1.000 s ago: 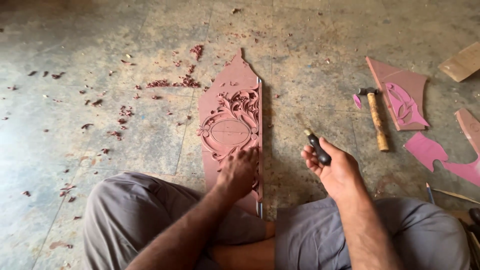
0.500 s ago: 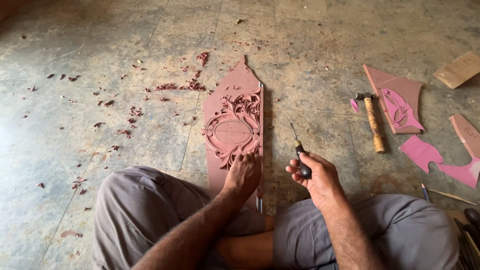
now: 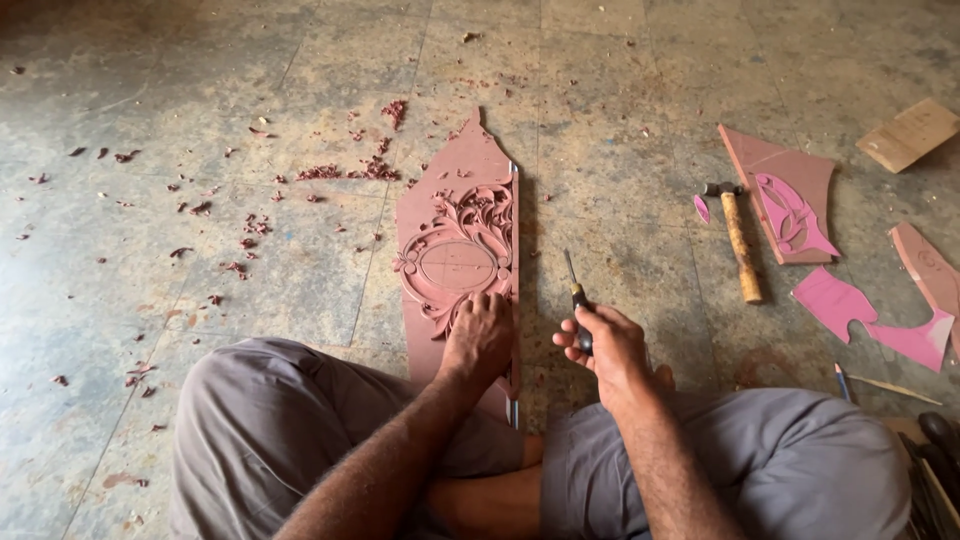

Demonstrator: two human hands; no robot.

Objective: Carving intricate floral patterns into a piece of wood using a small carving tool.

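Observation:
A reddish wooden panel [image 3: 462, 190] with a pointed far end lies on the floor between my knees. Floral scrolls and an oval are carved into its middle. My left hand [image 3: 480, 338] rests flat on the panel's near part, fingers on the carving. My right hand [image 3: 612, 348] hovers just right of the panel and grips a carving chisel [image 3: 577, 300] by its dark handle, blade pointing away from me. I sit cross-legged in grey trousers.
A hammer [image 3: 738, 240] with a wooden handle lies to the right. Beside it are a carved reddish wood piece [image 3: 785, 205], pink cut-out templates [image 3: 870, 315] and a pale wood block [image 3: 910, 133]. Red wood chips [image 3: 330, 172] are scattered on the concrete floor at left.
My right hand with the chisel has come in toward the panel from the right. My left hand has stayed on the panel.

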